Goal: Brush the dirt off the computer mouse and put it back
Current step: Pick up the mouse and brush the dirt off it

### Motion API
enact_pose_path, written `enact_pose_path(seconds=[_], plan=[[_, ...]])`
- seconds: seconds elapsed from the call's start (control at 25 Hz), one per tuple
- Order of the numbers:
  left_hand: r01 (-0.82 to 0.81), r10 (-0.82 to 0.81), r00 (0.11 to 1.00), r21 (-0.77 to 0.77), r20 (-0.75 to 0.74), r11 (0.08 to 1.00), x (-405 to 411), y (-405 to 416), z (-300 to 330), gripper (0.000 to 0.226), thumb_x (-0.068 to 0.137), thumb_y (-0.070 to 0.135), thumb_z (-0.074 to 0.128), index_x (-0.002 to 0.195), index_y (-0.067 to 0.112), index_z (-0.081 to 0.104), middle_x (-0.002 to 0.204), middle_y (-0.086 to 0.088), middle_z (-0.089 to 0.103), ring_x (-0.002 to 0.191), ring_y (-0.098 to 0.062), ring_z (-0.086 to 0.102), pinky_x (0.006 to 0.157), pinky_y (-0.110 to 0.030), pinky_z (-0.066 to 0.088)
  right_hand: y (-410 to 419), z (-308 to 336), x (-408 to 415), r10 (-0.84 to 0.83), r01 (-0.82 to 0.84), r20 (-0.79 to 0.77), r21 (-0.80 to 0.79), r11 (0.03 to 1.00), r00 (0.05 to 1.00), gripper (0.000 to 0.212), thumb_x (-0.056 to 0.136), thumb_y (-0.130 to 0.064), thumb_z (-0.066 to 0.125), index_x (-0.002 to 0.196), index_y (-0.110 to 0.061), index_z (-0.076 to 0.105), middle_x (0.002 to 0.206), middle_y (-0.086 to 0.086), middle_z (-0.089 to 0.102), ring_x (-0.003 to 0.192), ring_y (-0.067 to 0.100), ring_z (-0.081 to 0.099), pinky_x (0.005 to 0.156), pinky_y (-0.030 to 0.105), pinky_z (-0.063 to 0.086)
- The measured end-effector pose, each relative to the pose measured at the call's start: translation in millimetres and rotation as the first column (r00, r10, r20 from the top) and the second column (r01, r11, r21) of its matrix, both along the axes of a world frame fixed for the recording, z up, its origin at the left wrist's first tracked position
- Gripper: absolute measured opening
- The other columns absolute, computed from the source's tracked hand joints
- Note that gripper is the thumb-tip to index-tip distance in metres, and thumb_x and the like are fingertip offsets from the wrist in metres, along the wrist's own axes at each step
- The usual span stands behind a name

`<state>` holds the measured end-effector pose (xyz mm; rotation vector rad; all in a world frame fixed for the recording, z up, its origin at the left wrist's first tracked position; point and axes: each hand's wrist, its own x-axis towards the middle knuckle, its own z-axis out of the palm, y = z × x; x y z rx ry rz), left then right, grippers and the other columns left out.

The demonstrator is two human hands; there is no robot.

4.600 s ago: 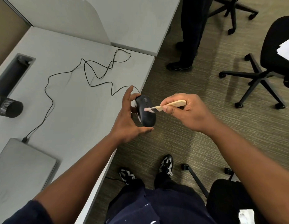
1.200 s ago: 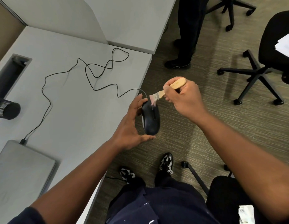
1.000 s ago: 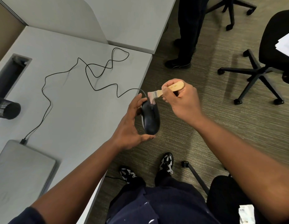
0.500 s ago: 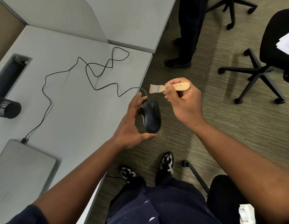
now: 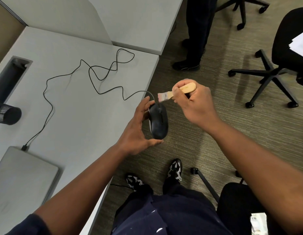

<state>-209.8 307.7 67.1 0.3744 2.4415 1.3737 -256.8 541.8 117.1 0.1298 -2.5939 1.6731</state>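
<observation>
My left hand (image 5: 136, 131) holds a black wired computer mouse (image 5: 158, 121) just past the desk's right edge, over the carpet, top side up. Fingers sit on its far left side and the thumb under its near end. My right hand (image 5: 194, 104) grips a small wooden-handled brush (image 5: 177, 92). The pale bristles point left and hover at the mouse's front end, by the cable exit. The mouse's black cable (image 5: 96, 77) loops across the grey desk (image 5: 71, 107) to a plug at the laptop.
A closed grey laptop (image 5: 20, 180) lies at the desk's near left. A black mesh cup (image 5: 6, 114) and a cable slot (image 5: 10, 77) sit at the left edge. Someone's legs (image 5: 196, 31) stand beyond the desk corner. Black office chairs (image 5: 283, 53) stand on the right.
The brush swept the mouse's front end, lifted away to the upper right, and has now come back down close to the front of the mouse. My left hand barely moved.
</observation>
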Motion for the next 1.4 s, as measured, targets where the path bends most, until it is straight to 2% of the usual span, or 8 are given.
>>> enact_pose_path(seconds=[0.2, 0.48, 0.64, 0.84, 1.0, 1.08, 1.2, 1.4], plan=[[-0.012, 0.012, 1.0, 0.007, -0.021, 1.0, 1, 4, 1, 0.146, 0.064, 0.023, 0.105, 0.157, 0.068, 0.003, 0.168, 0.027, 0.03, 0.148, 0.001, 0.044, 0.117, -0.018, 0.041, 0, 4, -1, 0.023, -0.021, 0.11, -0.022, 1.0, 0.994, 0.018, 0.096, -0.027, 0.062, 0.081, -0.023, 0.071, 0.07, 0.007, 0.074, 0.066, 0.033, 0.071, 0.057, 0.057, 0.056], [0.01, -0.01, 1.0, -0.026, -0.001, 1.0, -5, 1, 3, 0.147, 0.064, 0.023, 0.105, 0.157, 0.07, 0.001, 0.163, 0.04, 0.027, 0.14, 0.015, 0.044, 0.102, -0.001, 0.039, -3, 7, 0, 0.019, -0.013, 0.085, -0.065, 0.998, 0.996, 0.011, 0.102, -0.033, 0.064, 0.093, -0.034, 0.07, 0.08, 0.006, 0.077, 0.076, 0.03, 0.075, 0.066, 0.059, 0.06], [0.01, -0.01, 1.0, -0.024, 0.02, 1.0, -3, 3, 1, 0.148, 0.064, 0.021, 0.104, 0.159, 0.065, 0.0, 0.168, 0.025, 0.031, 0.147, 0.003, 0.045, 0.11, -0.009, 0.042, -2, 7, -1, 0.011, 0.013, 0.252, -0.092, 0.996, 0.968, 0.014, 0.09, -0.026, 0.062, 0.082, -0.027, 0.073, 0.074, 0.005, 0.077, 0.068, 0.02, 0.075, 0.069, 0.059, 0.061], [0.012, -0.012, 1.0, -0.034, 0.013, 0.999, -4, 2, 1, 0.148, 0.065, 0.021, 0.104, 0.158, 0.067, 0.0, 0.17, 0.024, 0.028, 0.148, 0.003, 0.043, 0.109, -0.007, 0.041, -7, 13, 2, -0.007, 0.011, 0.126, -0.034, 0.999, 0.992, 0.016, 0.101, -0.029, 0.062, 0.087, -0.034, 0.069, 0.076, 0.008, 0.076, 0.072, 0.033, 0.073, 0.063, 0.057, 0.059], [0.032, -0.031, 0.999, -0.035, 0.03, 0.999, -3, -1, -1, 0.145, 0.065, 0.021, 0.105, 0.162, 0.061, 0.004, 0.167, 0.031, 0.027, 0.151, -0.004, 0.042, 0.113, -0.016, 0.044, -8, 16, -1, 0.036, -0.042, 0.189, 0.027, 0.999, 0.981, 0.017, 0.092, -0.027, 0.061, 0.078, -0.028, 0.07, 0.069, 0.006, 0.075, 0.067, 0.032, 0.072, 0.058, 0.057, 0.057], [0.047, -0.046, 0.998, -0.036, 0.04, 0.998, -1, -1, -2, 0.143, 0.065, 0.021, 0.105, 0.166, 0.051, 0.007, 0.166, 0.034, 0.025, 0.149, -0.001, 0.043, 0.111, -0.019, 0.048, -9, 17, -1, 0.018, -0.021, 0.154, 0.021, 1.0, 0.988, 0.018, 0.097, -0.027, 0.062, 0.08, -0.031, 0.069, 0.069, 0.006, 0.074, 0.067, 0.033, 0.072, 0.059, 0.056, 0.058], [0.046, -0.046, 0.998, -0.023, 0.04, 0.999, -1, -1, -4, 0.143, 0.065, 0.019, 0.104, 0.166, 0.051, 0.008, 0.169, 0.027, 0.026, 0.151, -0.003, 0.042, 0.113, -0.022, 0.048, -11, 18, 1, 0.016, -0.021, 0.153, 0.027, 0.999, 0.988, 0.02, 0.101, -0.026, 0.062, 0.083, -0.033, 0.068, 0.072, 0.01, 0.075, 0.069, 0.037, 0.072, 0.059, 0.056, 0.058], [0.012, -0.012, 1.0, -0.044, 0.009, 0.999, -1, -3, -5, 0.146, 0.065, 0.018, 0.105, 0.164, 0.056, 0.004, 0.17, 0.024, 0.027, 0.154, -0.01, 0.04, 0.122, -0.039, 0.044, -2, 14, 3, 0.072, -0.086, 0.257, 0.044, 0.995, 0.964, 0.018, 0.09, -0.022, 0.062, 0.076, -0.025, 0.073, 0.068, 0.0, 0.075, 0.062, 0.019, 0.073, 0.063, 0.053, 0.062]])
